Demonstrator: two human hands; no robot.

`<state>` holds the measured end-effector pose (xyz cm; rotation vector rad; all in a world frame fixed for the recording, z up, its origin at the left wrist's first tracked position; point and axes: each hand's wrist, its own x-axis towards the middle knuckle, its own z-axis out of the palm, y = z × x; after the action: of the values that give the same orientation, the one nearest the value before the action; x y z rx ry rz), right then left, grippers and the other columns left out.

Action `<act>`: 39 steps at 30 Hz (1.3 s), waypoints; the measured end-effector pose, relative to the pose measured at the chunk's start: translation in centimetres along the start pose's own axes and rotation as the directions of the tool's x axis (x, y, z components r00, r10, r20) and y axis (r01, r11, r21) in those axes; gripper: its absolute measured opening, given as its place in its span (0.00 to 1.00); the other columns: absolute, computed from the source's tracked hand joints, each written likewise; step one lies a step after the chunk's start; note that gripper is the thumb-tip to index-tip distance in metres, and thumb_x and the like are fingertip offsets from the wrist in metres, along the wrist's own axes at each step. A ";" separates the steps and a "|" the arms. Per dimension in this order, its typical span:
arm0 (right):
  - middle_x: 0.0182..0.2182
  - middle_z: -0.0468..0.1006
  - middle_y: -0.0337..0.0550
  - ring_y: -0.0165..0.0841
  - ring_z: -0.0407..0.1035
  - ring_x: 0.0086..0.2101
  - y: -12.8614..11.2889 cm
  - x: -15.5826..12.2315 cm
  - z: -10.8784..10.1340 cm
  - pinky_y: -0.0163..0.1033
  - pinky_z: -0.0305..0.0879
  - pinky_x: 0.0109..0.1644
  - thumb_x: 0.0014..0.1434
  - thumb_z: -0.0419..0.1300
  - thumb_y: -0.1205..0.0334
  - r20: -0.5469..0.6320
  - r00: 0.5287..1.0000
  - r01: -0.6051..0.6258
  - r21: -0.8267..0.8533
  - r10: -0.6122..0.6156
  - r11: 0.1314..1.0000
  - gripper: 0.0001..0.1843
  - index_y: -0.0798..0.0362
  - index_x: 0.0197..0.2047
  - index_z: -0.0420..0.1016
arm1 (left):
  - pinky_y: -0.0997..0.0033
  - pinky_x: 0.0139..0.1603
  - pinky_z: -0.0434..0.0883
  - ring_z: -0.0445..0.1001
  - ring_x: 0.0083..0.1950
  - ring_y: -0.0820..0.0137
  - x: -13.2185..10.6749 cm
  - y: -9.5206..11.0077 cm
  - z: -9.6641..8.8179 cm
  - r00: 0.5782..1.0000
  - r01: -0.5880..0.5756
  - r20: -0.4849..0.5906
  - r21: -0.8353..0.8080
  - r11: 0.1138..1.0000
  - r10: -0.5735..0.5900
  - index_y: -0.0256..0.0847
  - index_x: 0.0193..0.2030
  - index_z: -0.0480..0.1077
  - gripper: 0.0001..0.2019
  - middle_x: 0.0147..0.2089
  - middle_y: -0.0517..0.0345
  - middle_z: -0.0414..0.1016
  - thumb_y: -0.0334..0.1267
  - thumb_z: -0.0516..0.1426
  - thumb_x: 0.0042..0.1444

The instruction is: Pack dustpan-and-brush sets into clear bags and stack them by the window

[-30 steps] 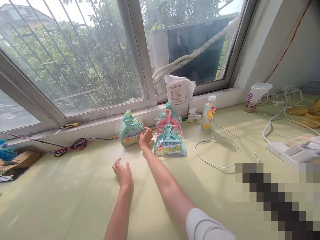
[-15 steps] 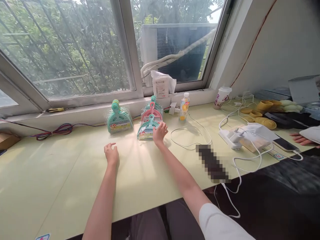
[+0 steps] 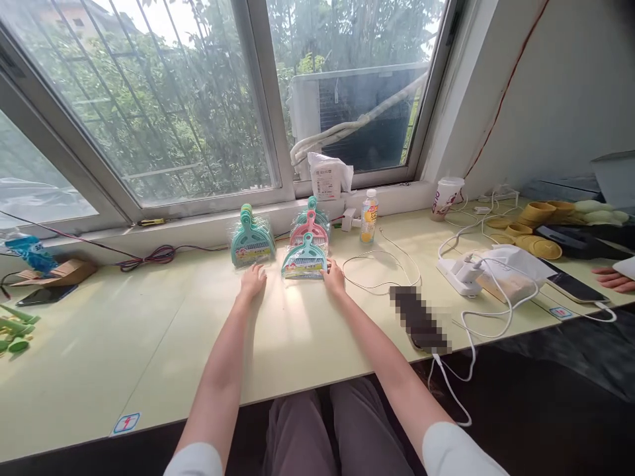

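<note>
Two piles of small wrapped dustpan-and-brush sets stand on the pale green table (image 3: 149, 344) by the window. The left pile (image 3: 252, 239) is teal. The right pile (image 3: 306, 254) has a teal set in front and a pink one behind it. My left hand (image 3: 252, 281) lies flat on the table between the piles, just below the left one, fingers stretched out. My right hand (image 3: 334, 276) rests at the right lower corner of the front teal set, touching its wrapper, fingers loosely curved.
A drink bottle (image 3: 368, 216), a white packet (image 3: 327, 176) and a cup (image 3: 446, 196) stand along the sill. White cables and a power strip (image 3: 459, 274) lie at the right, with yellow rolls (image 3: 536, 228) beyond. Another person's hand (image 3: 612, 279) rests at the far right. Coloured wires (image 3: 149, 256) run left.
My left hand has moved forward to the gap between the piles. My right hand has shifted to the right corner of the front set. The view has swung slightly left.
</note>
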<state>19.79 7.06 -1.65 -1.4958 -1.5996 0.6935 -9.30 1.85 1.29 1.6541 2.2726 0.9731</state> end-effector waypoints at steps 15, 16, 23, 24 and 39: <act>0.44 0.82 0.40 0.38 0.74 0.47 -0.1 1.3 1.0 0.43 0.60 0.51 0.58 0.63 0.66 0.005 1.000 0.003 -0.070 -0.003 0.998 0.23 0.43 0.56 0.69 | 0.44 0.66 0.58 0.57 0.69 0.44 9.7 -1.5 3.9 0.998 -0.030 -0.045 0.194 0.981 0.040 0.42 0.64 0.66 0.26 0.70 0.38 0.54 0.39 0.52 0.57; 0.44 0.82 0.40 0.38 0.73 0.47 -0.2 1.3 0.9 0.42 0.60 0.52 0.58 0.63 0.66 0.013 1.000 -0.002 -0.074 0.003 0.997 0.23 0.43 0.56 0.69 | 0.44 0.66 0.58 0.56 0.69 0.44 9.9 -1.5 4.0 0.997 -0.042 -0.060 0.198 0.979 0.055 0.41 0.64 0.66 0.27 0.69 0.37 0.55 0.39 0.53 0.57; 0.46 0.81 0.40 0.36 0.72 0.48 -0.7 1.1 0.2 0.42 0.59 0.53 0.60 0.62 0.64 0.068 0.997 -0.011 -0.114 0.019 0.993 0.23 0.43 0.57 0.66 | 0.48 0.69 0.56 0.50 0.72 0.47 9.6 -1.7 3.6 0.968 -0.104 -0.206 0.182 0.978 0.142 0.39 0.67 0.63 0.29 0.73 0.40 0.48 0.36 0.53 0.57; 0.45 0.81 0.40 0.36 0.72 0.48 -0.8 1.1 0.2 0.42 0.59 0.53 0.60 0.62 0.64 0.071 0.997 -0.010 -0.115 0.018 0.993 0.22 0.44 0.57 0.66 | 0.47 0.69 0.55 0.49 0.73 0.47 9.6 -1.8 3.4 0.963 -0.113 -0.221 0.179 0.977 0.152 0.39 0.67 0.62 0.29 0.73 0.40 0.47 0.36 0.53 0.57; 0.47 0.81 0.40 0.35 0.76 0.42 -0.3 1.9 -0.4 0.40 0.66 0.51 0.59 0.62 0.70 0.021 0.995 -0.103 0.116 0.101 0.988 0.23 0.43 0.55 0.71 | 0.47 0.69 0.55 0.58 0.68 0.50 9.0 0.5 0.8 0.885 -0.253 -0.393 0.042 0.966 0.249 0.38 0.57 0.70 0.19 0.69 0.41 0.54 0.34 0.54 0.58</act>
<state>20.00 8.85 -0.82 -1.4972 -1.4754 0.8433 -11.83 10.32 3.08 1.9318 2.3123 1.4998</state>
